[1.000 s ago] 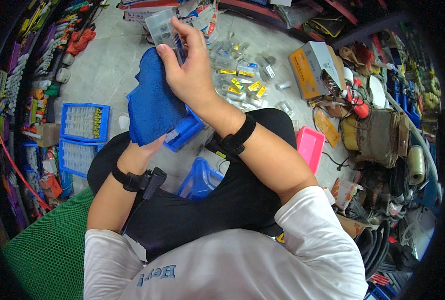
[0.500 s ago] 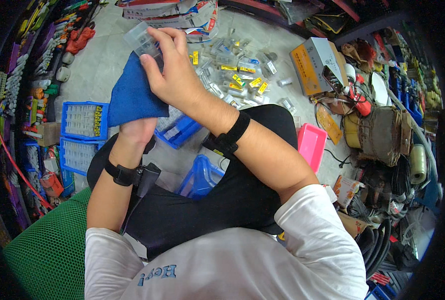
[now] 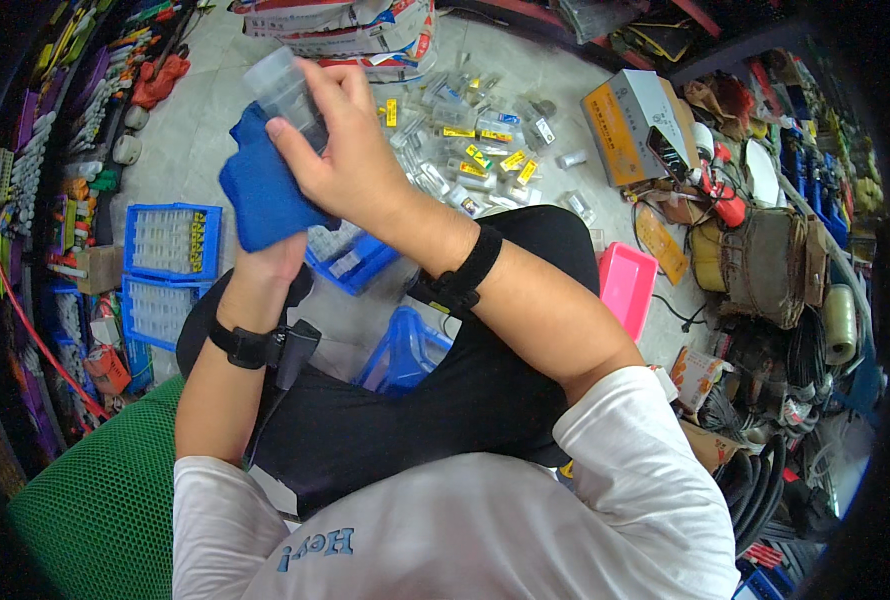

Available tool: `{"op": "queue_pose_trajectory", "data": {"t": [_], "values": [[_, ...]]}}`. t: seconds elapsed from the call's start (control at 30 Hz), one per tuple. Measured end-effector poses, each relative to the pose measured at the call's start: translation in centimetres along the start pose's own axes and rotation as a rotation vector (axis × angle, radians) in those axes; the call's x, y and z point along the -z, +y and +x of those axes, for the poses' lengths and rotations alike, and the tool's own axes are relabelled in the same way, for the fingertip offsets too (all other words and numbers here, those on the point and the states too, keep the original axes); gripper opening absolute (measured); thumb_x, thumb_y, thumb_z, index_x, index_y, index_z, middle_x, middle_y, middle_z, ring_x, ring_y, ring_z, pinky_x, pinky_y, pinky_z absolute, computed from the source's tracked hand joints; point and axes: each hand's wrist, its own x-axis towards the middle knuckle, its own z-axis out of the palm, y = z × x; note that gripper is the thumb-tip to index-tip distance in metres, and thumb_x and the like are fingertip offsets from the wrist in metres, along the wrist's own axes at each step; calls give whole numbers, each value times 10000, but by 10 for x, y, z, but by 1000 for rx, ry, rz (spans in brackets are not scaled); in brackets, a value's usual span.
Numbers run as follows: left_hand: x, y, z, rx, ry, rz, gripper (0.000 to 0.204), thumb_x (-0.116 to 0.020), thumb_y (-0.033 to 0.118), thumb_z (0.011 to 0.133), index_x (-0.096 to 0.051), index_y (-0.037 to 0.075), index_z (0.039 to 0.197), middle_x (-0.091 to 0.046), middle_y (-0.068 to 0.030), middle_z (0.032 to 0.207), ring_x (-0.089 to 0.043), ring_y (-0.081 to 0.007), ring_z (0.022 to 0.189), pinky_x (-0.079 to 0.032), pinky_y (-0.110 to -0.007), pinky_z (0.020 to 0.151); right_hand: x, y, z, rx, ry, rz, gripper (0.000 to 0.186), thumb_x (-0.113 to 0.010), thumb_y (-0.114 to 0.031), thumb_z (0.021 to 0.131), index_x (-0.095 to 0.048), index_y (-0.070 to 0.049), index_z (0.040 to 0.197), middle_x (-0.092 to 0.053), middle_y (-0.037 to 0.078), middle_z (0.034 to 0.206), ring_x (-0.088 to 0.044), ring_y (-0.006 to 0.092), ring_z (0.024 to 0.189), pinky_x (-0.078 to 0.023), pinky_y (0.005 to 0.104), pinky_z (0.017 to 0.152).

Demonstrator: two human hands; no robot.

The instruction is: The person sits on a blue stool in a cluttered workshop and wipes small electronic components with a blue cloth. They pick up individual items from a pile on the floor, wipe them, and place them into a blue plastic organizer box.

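From far off, I look down at two hands at work. The right hand (image 3: 350,150) is wrapped around a clear box (image 3: 277,82), with its thumb on the near side and its fingers over the other side. The left hand (image 3: 273,258) is mostly under a blue cloth (image 3: 268,190). I see only its lower part, so I can't tell how its fingers are bent.

The box is up in the air, over the floor (image 3: 190,125), with its top end poking out past the cloth. A second ago, both hands were a bit more to the right and the cloth hung down long. Half a second ago, it was a flatter sheet with a pointy top. Now it is bunched up smaller, with a bumpy edge, right by the low end of the box. The box has hardly moved in that last bit.

To me, that means the cloth is the part doing the moving, and the box is being kept steady. I'd guess this box is not done yet, as both hands are busy with it.

The blue tray (image 3: 357,268) near the left hand and the pile of little boxes (image 3: 480,140) stayed put.
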Motion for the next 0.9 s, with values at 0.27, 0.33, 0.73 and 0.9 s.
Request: {"op": "queue_pose_trajectory", "data": {"t": [0.27, 0.33, 0.73, 0.9], "values": [[-1, 8, 2, 12, -7, 36, 358, -402, 258, 908, -408, 52, 1201, -476, -76, 1175, -458, -182, 1089, -356, -316, 945, -4, -8, -8, -63, -54, 24, 478, -607, -166, 752, -431, 28, 1151, -433, 180, 1015, -441, 310, 953, -364, 356, 851], [-6, 4, 1, 50, 42, 49, 350, -361, 264, 921, -403, 69, 1209, -471, -68, 1182, -458, -181, 1085, -347, -318, 946, -4, -8, -6, -53, -17, 28, 482, -601, -152, 747, -415, 39, 1148, -415, 197, 1014, -425, 338, 953, -358, 374, 853], [-5, -5, 4, 249, -68, -155, 366, -318, 258, 929, -368, 71, 1240, -453, -73, 1212, -440, -189, 1105, -331, -338, 962, 10, 3, 9, 15, 94, 107, 453, -626, -140, 757, -397, 18, 1116, -482, 154, 988, -502, 246, 902, -405, 326, 813], [7, -1, 5, 247, -47, -276, 299, -334, 230, 918, -422, 66, 1153, -486, -68, 1132, -465, -173, 1049, -357, -317, 925, 8, 1, 5, -127, 20, 198, 445, -613, -116, 721, -393, 36, 1077, -476, 227, 1002, -479, 381, 942, -395, 380, 820]]}}
